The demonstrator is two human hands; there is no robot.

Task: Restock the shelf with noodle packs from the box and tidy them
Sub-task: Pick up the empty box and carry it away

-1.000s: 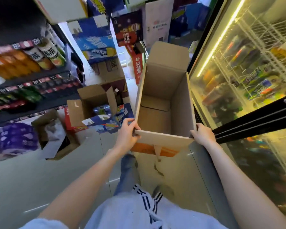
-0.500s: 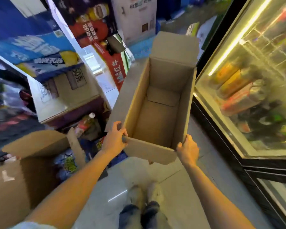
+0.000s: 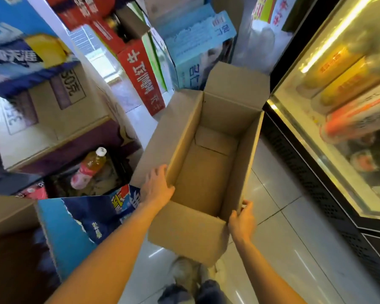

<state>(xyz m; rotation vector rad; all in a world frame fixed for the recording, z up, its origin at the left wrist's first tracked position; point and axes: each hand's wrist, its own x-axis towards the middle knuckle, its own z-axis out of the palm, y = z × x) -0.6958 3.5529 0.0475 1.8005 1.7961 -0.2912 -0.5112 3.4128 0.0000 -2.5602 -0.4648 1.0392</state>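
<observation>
— Above the floor (image 3: 283,216), between the stacked cartons and the cooler (image 3: 338,128), you hold the box (image 3: 204,172) by its near end: your left hand (image 3: 157,186) curls over the left wall's rim, your right hand (image 3: 242,218) pinches the near right corner.

— And the noodle packs?

— None show inside; the box looks empty, flaps open. No noodle shelf is in sight either.

— So which step is this?

— Likely clearing the emptied box. Next, you need a free spot on the floor among the cartons, lowering it level without knocking the bottle (image 3: 90,167) at your left.
</observation>
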